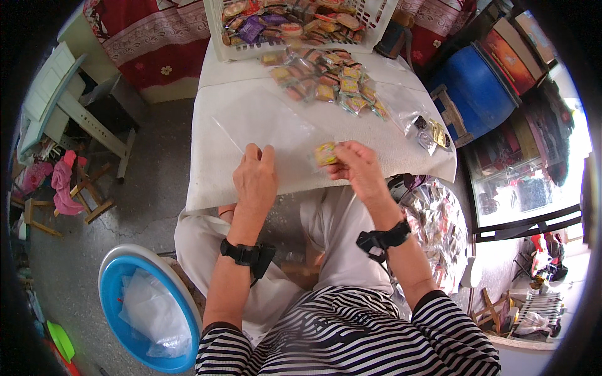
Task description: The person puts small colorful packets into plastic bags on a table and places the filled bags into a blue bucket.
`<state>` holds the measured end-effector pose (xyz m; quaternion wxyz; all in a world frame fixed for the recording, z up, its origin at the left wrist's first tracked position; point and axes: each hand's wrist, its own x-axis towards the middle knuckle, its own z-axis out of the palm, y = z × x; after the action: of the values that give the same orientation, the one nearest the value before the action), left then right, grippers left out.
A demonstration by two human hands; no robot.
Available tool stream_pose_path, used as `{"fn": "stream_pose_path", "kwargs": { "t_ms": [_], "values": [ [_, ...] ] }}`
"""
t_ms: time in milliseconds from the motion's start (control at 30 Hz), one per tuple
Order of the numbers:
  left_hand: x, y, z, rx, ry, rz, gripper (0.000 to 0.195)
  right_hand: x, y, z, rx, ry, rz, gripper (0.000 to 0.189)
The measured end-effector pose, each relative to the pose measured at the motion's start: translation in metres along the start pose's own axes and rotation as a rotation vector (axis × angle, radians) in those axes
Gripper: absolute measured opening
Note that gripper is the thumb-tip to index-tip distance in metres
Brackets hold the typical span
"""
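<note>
My left hand pinches the near edge of a clear plastic bag, which lies flat on the white cloth-covered table. Just right of the bag's mouth, my right hand holds a small wrapped snack with a yellow wrapper between thumb and fingers. Beyond both hands spreads a loose pile of small wrapped snacks, some yellow, some brownish. Behind the pile, a white plastic basket is filled with more packets, a few of them purple.
Another clear bag and small black and gold packets lie at the table's right edge. A blue basin with clear bags stands on the floor at left. Silvery packets fill a container at right, near a blue barrel.
</note>
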<state>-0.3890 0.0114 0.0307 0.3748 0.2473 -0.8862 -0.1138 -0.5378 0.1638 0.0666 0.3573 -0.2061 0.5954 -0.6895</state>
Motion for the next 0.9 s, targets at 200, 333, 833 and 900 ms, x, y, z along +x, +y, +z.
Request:
{"fn": "stream_pose_path", "kwargs": {
  "t_ms": [200,333,833,900],
  "values": [
    [0.002,0.003,0.001,-0.015,0.013,0.013,0.017,0.006,0.008,0.042,0.034,-0.005,0.06,0.022],
    [0.002,0.003,0.005,-0.02,0.015,0.014,0.017,0.013,0.009,0.058,0.111,0.088,0.041,0.029],
    [-0.001,0.002,0.006,-0.06,0.025,0.033,0.012,-0.006,0.024,0.045,-1.183,-0.022,-0.93,0.025],
    [-0.001,0.001,0.006,-0.026,0.018,0.035,0.014,0.001,0.025,0.051,-1.274,-0.053,-0.962,0.025]
  ]
}}
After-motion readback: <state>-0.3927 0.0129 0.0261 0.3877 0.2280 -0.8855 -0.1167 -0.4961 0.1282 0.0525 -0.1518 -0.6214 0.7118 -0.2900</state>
